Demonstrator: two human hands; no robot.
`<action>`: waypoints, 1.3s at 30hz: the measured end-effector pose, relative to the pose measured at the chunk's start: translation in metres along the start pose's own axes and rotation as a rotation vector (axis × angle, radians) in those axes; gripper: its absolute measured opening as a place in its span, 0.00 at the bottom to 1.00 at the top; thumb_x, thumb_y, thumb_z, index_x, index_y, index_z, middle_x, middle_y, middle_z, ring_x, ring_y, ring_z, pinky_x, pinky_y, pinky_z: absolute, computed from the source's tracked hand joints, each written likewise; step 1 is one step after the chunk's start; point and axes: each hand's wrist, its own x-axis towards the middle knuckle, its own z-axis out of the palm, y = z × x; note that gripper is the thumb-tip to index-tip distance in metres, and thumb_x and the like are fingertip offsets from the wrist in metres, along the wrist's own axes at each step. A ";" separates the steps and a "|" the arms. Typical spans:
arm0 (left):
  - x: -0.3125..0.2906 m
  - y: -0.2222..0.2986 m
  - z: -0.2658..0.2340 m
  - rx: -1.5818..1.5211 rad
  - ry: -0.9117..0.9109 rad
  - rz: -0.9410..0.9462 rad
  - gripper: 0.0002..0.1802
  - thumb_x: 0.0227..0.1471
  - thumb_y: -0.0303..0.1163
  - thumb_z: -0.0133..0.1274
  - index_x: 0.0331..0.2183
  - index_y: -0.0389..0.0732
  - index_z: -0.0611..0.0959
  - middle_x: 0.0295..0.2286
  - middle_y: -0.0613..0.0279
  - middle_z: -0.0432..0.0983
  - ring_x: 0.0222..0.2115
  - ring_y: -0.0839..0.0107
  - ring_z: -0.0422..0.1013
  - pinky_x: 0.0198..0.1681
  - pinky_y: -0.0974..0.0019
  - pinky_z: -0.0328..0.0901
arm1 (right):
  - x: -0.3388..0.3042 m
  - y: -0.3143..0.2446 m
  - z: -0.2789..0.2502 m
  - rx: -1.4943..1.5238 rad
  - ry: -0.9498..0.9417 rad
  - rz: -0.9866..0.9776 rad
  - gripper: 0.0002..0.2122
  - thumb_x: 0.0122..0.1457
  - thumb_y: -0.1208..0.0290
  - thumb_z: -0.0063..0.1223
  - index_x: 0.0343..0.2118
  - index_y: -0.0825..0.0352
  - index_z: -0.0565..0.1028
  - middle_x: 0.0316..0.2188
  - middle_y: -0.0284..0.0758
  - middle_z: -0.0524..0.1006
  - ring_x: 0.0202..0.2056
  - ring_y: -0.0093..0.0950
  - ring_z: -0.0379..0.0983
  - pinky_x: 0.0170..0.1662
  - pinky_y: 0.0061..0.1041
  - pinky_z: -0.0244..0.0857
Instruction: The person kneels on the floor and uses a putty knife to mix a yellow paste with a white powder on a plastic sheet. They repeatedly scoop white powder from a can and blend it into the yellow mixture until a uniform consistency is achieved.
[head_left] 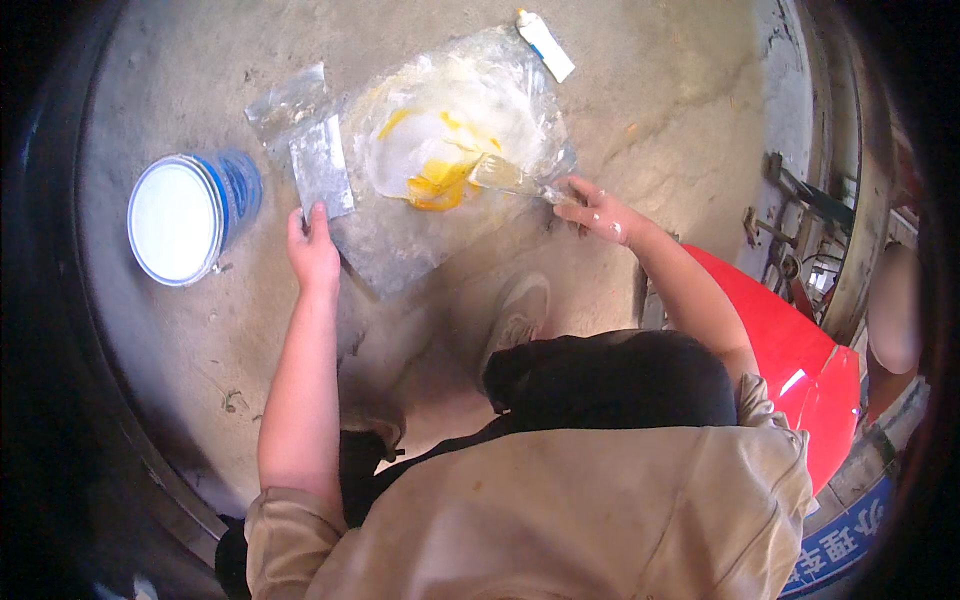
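My right hand (598,213) is closed round the handle of a putty knife (505,175), its smeared blade resting in the paste. White-grey paste (400,160) with yellow streaks (437,186) is spread over a flat, smeared mixing sheet (385,255) on the floor. My left hand (314,252) pinches the lower end of a flat grey rectangular plate (321,168), thumb on top. That plate lies at the left edge of the mixing sheet. My left fingers are partly hidden beneath it. White residue spots my right hand.
A blue bucket with a white lid (175,220) stands at the left. Beyond the sheet lies a white tube (545,46) with a yellow tip. Another smeared grey piece (288,101) lies above the plate. A glossy red panel (785,365) is at my right, near metal clutter (800,225).
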 end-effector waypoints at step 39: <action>-0.015 0.004 -0.023 -0.053 0.161 0.001 0.17 0.61 0.41 0.55 0.43 0.36 0.78 0.30 0.66 0.75 0.31 0.78 0.67 0.36 0.72 0.63 | 0.097 -0.289 0.148 -1.642 -0.352 -0.933 0.14 0.45 0.68 0.69 0.37 0.64 0.84 0.33 0.40 0.84 0.37 0.34 0.81 0.42 0.37 0.73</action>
